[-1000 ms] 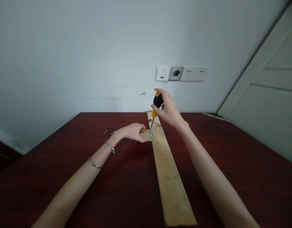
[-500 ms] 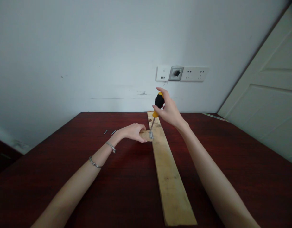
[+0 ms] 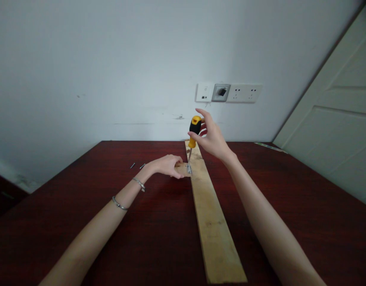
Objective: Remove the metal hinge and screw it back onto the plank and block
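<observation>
My right hand (image 3: 211,137) holds a yellow and black screwdriver (image 3: 195,126) by its handle, between thumb and fingers, with the index finger raised. The shaft points down and its tip meets a small metal bracket (image 3: 189,169). That bracket lies where a short wooden block (image 3: 182,170) adjoins a long wooden board (image 3: 212,216). My left hand (image 3: 168,165) grips the block from the left, thumb on the near side and fingers on the far side. Whether a screw sits under the tip is too small to tell.
Two screws (image 3: 132,165) lie on the dark red table (image 3: 153,238), left of my left hand. A white wall with sockets (image 3: 244,93) rises behind it. To the right stands a pale panelled door (image 3: 340,115), near a thin strip (image 3: 270,147) on the table's back edge.
The screwdriver's handle has tipped slightly left and stands more upright, and my right fingers have shifted around it. My left hand, the block and the board stay in place.
</observation>
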A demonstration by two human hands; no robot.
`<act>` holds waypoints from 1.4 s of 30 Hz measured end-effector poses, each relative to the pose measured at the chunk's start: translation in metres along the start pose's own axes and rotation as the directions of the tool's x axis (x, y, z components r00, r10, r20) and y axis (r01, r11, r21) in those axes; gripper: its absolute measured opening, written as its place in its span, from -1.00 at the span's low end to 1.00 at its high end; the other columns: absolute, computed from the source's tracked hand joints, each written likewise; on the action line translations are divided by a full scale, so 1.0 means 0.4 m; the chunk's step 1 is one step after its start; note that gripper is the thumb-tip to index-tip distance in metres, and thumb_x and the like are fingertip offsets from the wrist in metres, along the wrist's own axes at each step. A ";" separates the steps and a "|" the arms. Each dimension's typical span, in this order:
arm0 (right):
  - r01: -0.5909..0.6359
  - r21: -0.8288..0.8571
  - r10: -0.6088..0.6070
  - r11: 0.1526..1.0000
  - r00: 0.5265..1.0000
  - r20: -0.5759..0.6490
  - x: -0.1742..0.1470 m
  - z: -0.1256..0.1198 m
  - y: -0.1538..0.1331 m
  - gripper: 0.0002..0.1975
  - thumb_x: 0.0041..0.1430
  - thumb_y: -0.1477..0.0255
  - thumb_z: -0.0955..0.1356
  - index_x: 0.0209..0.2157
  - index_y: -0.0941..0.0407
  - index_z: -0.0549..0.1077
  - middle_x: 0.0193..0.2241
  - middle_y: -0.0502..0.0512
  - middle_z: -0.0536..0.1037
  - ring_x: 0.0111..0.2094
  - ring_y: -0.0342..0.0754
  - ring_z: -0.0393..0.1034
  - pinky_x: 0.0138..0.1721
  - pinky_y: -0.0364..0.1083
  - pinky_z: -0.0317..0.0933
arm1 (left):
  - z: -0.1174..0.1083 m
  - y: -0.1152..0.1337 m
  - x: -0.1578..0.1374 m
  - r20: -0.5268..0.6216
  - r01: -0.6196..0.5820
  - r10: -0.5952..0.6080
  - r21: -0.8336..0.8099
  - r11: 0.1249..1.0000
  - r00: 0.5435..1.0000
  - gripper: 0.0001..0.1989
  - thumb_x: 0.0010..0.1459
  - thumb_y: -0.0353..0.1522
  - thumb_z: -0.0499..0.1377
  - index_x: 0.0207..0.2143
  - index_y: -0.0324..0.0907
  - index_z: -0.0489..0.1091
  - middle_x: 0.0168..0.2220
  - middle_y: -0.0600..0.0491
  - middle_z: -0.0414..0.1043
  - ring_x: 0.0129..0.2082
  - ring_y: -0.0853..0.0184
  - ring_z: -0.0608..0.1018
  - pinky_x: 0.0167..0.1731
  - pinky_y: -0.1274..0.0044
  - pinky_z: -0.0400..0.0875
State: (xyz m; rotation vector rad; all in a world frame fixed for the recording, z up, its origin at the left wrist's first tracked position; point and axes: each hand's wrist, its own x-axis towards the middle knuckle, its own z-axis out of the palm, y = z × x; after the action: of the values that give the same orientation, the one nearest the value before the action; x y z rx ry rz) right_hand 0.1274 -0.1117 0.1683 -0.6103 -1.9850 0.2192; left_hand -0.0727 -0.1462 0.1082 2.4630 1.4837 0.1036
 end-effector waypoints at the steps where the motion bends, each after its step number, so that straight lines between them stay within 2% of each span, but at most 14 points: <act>1: -0.001 0.020 0.001 1.000 1.000 0.004 0.000 0.000 -0.003 -0.35 0.10 0.42 0.33 0.22 0.00 0.11 0.02 0.18 0.38 -0.23 0.02 0.36 -0.24 0.06 0.39 | 0.000 0.000 0.000 0.001 -0.002 0.002 -0.001 1.000 1.000 -0.46 -0.09 -0.14 0.26 -0.09 -0.27 0.40 -0.20 -0.05 0.51 -0.26 0.26 0.52 -0.34 0.55 0.27; 4: 0.011 0.021 -0.012 1.000 1.000 0.029 -0.003 0.001 -0.006 -0.40 0.10 0.42 0.31 0.19 -0.02 0.16 0.06 0.17 0.36 -0.18 0.04 0.35 -0.24 0.06 0.39 | -0.003 0.004 -0.001 0.009 0.001 -0.001 0.001 1.000 1.000 -0.48 -0.10 -0.16 0.26 -0.11 -0.27 0.41 -0.20 -0.04 0.51 -0.27 0.27 0.52 -0.36 0.56 0.26; 7: 0.005 -0.056 -0.003 0.998 1.000 0.030 -0.006 0.003 0.002 -0.38 0.09 0.32 0.38 0.19 -0.04 0.20 0.00 0.17 0.35 -0.27 0.00 0.34 -0.21 0.10 0.39 | -0.006 0.009 -0.002 0.013 0.012 -0.012 0.004 1.000 1.000 -0.48 -0.11 -0.16 0.26 -0.12 -0.26 0.41 -0.21 -0.04 0.51 -0.29 0.27 0.51 -0.38 0.56 0.25; 10: -0.006 -0.098 0.006 0.995 1.000 0.008 -0.006 0.003 0.009 -0.40 0.07 0.31 0.41 0.17 -0.04 0.25 -0.07 0.15 0.35 -0.36 -0.05 0.31 -0.19 0.11 0.38 | -0.004 0.007 -0.002 0.020 0.011 -0.011 0.008 1.000 1.000 -0.49 -0.10 -0.16 0.26 -0.12 -0.26 0.41 -0.24 -0.04 0.51 -0.31 0.28 0.51 -0.39 0.55 0.24; 15: 0.011 0.015 -0.011 1.000 1.000 0.012 -0.001 -0.003 0.006 -0.36 0.10 0.42 0.33 0.22 -0.02 0.14 0.03 0.18 0.37 -0.30 -0.03 0.36 -0.23 0.07 0.40 | 0.001 -0.001 0.000 0.012 0.002 -0.001 -0.029 1.000 1.000 -0.47 -0.10 -0.16 0.26 -0.10 -0.27 0.40 -0.22 -0.03 0.52 -0.29 0.28 0.51 -0.37 0.56 0.25; 18: 0.024 0.053 -0.025 0.998 1.000 0.005 0.000 -0.003 0.008 -0.41 0.09 0.41 0.32 0.19 -0.01 0.18 0.08 0.18 0.36 -0.23 0.01 0.38 -0.26 0.04 0.41 | 0.001 -0.001 -0.001 0.011 -0.006 0.007 -0.045 0.999 1.000 -0.48 -0.10 -0.17 0.26 -0.11 -0.28 0.41 -0.22 -0.03 0.52 -0.30 0.30 0.51 -0.37 0.57 0.26; 24: 0.057 0.005 -0.057 0.998 0.998 -0.009 -0.003 0.006 0.025 -0.34 0.07 0.31 0.41 0.20 -0.03 0.19 0.10 0.17 0.34 -0.35 -0.06 0.37 -0.25 0.03 0.43 | -0.004 0.002 -0.004 0.001 0.002 -0.002 -0.041 0.999 1.000 -0.45 -0.11 -0.14 0.27 -0.09 -0.29 0.41 -0.21 -0.05 0.52 -0.29 0.27 0.51 -0.39 0.56 0.25; 31: 0.044 0.042 -0.042 0.998 0.998 -0.038 0.002 0.001 0.025 -0.37 0.10 0.34 0.37 0.21 -0.01 0.17 0.12 0.16 0.36 -0.26 -0.02 0.44 -0.28 0.01 0.46 | -0.007 0.005 -0.007 0.017 0.005 -0.004 -0.071 0.997 1.000 -0.47 -0.09 -0.18 0.27 -0.09 -0.28 0.39 -0.32 -0.02 0.53 -0.35 0.28 0.54 -0.38 0.55 0.26; 35: 0.038 0.046 -0.035 0.998 0.998 -0.060 0.004 -0.005 0.024 -0.37 0.10 0.30 0.38 0.20 0.00 0.18 0.13 0.17 0.36 -0.18 0.04 0.45 -0.30 0.01 0.48 | -0.009 0.002 -0.010 0.006 0.019 -0.018 -0.083 0.996 1.000 -0.48 -0.10 -0.17 0.27 -0.09 -0.27 0.39 -0.32 -0.02 0.53 -0.36 0.29 0.54 -0.38 0.55 0.26; 42: 0.058 0.056 -0.053 0.997 0.995 -0.080 0.003 -0.002 0.023 -0.37 0.10 0.33 0.39 0.20 0.02 0.19 0.13 0.18 0.36 -0.19 0.02 0.45 -0.29 0.01 0.49 | -0.015 0.007 -0.011 0.009 0.020 -0.020 -0.064 0.998 1.000 -0.47 -0.09 -0.14 0.28 -0.11 -0.28 0.39 -0.29 -0.03 0.52 -0.35 0.29 0.53 -0.38 0.55 0.25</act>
State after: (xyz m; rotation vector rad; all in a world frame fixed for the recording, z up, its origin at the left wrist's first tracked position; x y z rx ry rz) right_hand 0.1304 -0.1033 0.1660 -0.5177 -1.9109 0.2154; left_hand -0.0737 -0.1502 0.1148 2.3947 1.4775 0.1344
